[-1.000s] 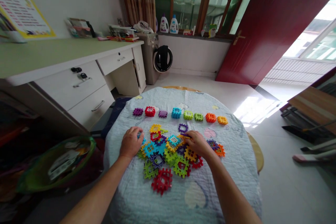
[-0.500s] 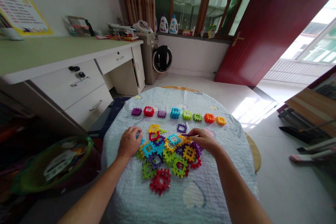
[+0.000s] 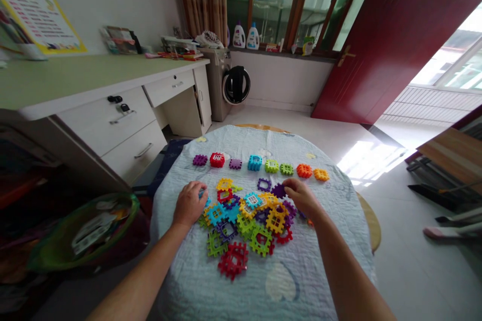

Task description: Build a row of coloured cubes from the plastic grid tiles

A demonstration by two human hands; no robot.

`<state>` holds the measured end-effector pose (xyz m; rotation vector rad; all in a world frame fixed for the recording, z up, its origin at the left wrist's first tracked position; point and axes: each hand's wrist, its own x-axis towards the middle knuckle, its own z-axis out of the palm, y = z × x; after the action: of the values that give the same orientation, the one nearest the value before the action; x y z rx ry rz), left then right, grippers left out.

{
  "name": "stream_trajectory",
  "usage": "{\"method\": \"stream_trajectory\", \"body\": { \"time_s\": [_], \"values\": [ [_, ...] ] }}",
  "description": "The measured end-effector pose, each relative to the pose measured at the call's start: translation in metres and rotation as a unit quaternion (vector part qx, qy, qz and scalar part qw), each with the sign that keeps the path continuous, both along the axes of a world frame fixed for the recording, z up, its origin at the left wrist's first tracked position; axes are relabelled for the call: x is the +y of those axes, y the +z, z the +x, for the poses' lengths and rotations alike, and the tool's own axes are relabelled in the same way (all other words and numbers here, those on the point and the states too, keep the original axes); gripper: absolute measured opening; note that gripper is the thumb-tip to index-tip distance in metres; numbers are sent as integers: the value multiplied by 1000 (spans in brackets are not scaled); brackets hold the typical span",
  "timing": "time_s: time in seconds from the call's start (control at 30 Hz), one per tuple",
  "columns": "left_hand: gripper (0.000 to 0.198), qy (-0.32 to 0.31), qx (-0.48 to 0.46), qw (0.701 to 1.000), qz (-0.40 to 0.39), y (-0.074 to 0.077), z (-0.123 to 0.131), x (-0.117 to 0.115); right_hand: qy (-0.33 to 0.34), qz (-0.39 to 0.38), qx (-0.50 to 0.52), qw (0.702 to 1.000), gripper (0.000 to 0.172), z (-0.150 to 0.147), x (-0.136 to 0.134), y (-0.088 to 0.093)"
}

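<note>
A loose pile of notched plastic building blocks (image 3: 246, 225) in several colours lies mid-table. At its upper right, my right hand (image 3: 301, 195) pinches a dark purple block (image 3: 278, 190), lifted so that its flat face shows. Left of the pile, my left hand (image 3: 190, 203) is curled over the cloth with its fingers on a blue block (image 3: 205, 194), partly hidden by them. A dark purple square frame block (image 3: 264, 184) lies by itself just above the pile. Closest to me is a red block (image 3: 233, 260).
Sorted stacks stand in a row across the far side, from a purple stack (image 3: 200, 160) to a yellow-orange one (image 3: 321, 174). A pale blue cloth (image 3: 278, 281) covers the round table. A green basket (image 3: 128, 205) stands at left, beside the desk (image 3: 124, 77).
My right hand has raised the dark purple block off the pile and tilted it, moving slightly up and right. My left hand keeps its place by the blue block. The view has shifted slightly.
</note>
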<state>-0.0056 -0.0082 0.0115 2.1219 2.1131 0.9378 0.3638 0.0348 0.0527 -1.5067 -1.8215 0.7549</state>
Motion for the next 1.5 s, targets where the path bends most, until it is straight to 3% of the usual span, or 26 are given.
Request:
{"method": "stream_trajectory", "body": {
  "time_s": [0.1,0.37,0.53,0.63,0.87,1.03,1.23,1.5],
  "values": [
    [18,-5,1,1000,2,0,-1,0,-41,-13,24,999,25,10,18,-12],
    [20,-3,5,1000,3,-4,-3,2,-73,9,-131,989,26,18,30,-31],
    [19,-3,5,1000,2,-4,-4,2,-47,14,-253,966,50,18,21,-30],
    [20,-2,3,1000,1,-4,-4,3,-20,-15,-290,957,53,14,20,-26],
    [20,-5,-2,1000,1,-2,-3,3,-15,11,-264,964,45,-5,24,-10],
    [20,-7,-4,1000,0,-3,-2,2,37,29,-235,971,47,-32,27,-2],
    [19,-6,-5,1000,1,-2,-2,1,66,0,-266,962,49,-55,39,-9],
    [18,-5,-9,1000,4,-1,-1,1,77,-10,-293,953,57,-56,46,-18]
  ]
}}
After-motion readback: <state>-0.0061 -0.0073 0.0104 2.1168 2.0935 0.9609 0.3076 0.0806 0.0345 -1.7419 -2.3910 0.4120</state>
